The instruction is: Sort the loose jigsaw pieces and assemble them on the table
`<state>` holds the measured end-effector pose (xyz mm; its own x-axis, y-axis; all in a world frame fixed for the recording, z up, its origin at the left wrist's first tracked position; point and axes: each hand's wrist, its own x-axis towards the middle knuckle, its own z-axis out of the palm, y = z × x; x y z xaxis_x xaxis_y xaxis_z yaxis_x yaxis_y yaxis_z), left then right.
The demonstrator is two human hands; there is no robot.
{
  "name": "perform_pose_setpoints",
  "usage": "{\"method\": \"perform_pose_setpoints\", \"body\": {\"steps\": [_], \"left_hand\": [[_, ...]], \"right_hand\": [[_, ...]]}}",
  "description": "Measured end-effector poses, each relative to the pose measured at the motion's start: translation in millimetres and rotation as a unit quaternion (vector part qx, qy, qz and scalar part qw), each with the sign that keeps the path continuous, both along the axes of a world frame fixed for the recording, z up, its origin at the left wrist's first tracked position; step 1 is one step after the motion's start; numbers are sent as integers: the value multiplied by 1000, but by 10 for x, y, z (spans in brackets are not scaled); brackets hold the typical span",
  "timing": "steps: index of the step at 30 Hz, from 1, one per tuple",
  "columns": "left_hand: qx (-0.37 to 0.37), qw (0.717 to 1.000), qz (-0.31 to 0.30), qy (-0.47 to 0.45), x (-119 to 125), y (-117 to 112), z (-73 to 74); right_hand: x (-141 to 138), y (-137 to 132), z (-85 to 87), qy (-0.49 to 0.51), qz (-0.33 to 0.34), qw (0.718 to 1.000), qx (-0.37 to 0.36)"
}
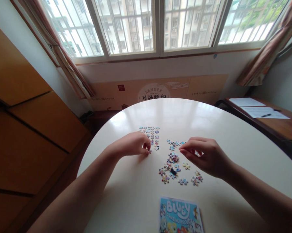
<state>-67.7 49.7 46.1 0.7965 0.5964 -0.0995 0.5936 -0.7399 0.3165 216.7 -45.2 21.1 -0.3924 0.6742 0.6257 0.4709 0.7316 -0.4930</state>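
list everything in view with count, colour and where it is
lined-up pieces: many, multicoloured, beside left hand
loose pieces: many, multicoloured, mid-table
Bluey cover: 1, mostly blue, near side of table
table: 1, white, centre
cabinet: 1, orange-brown, left
side table: 1, brown, right
papers: 2, white, on side table
cardboard: count unclear, tan, below window
window: 1, pale frame, back
curtains: 2, pinkish brown, flanking window
buildings: count unclear, pale, outside
left hand: 1, bare, by lined-up pieces
right hand: 1, bare, by loose pieces

Multicoloured puzzle pieces [173, 158] (some blue)
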Motion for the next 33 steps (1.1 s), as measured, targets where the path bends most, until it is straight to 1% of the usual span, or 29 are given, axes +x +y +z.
{"method": "perform_pose_setpoints", "body": {"steps": [12, 19, 25, 29, 33], "left_hand": [[20, 999, -14, -40, -2, 53, -61], [25, 998, -22, -48, 15, 49, -61], [24, 998, -20, -51, 26, 37, -47], [32, 997, -17, -70, 37, 22, -37], [48, 995, -32, -87, 51, 17, -84]], "right_hand": [[-4, -1, -6, -9, 1, 1000, -6], [-8, 3, -24, -12, 10, 1000, -16], [-15, -1, -4, -9, 12, 1000, -15], [-16, -4, 1, -10, 12, 1000, -15], [-16, -2, -10, -12, 10, 1000, -15]]}}
